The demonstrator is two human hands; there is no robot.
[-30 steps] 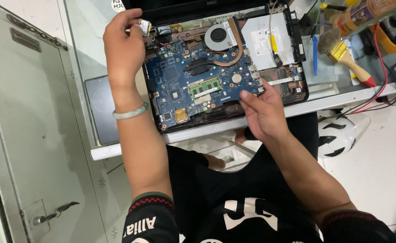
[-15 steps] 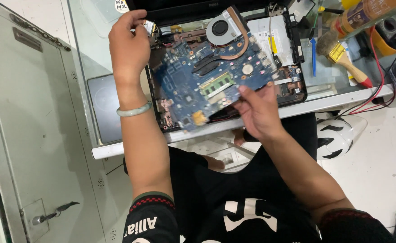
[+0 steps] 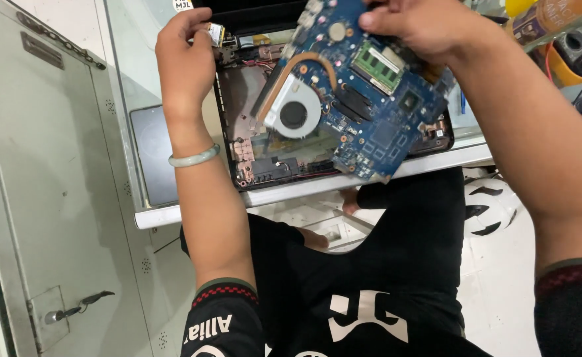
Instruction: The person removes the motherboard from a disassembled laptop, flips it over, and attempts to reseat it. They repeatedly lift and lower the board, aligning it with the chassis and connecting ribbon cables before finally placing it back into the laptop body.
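The right hand (image 3: 416, 26) is cut off by the top edge, so its grip on the blue circuit board (image 3: 363, 99) shows only in part; the board's upper end runs out of view there too. The lifted board hides much of the open laptop base (image 3: 271, 158) at the counter's (image 3: 317, 188) near edge. What the left hand (image 3: 184, 63) pinches is too small to tell. Tools at the counter's far right corner are cropped.
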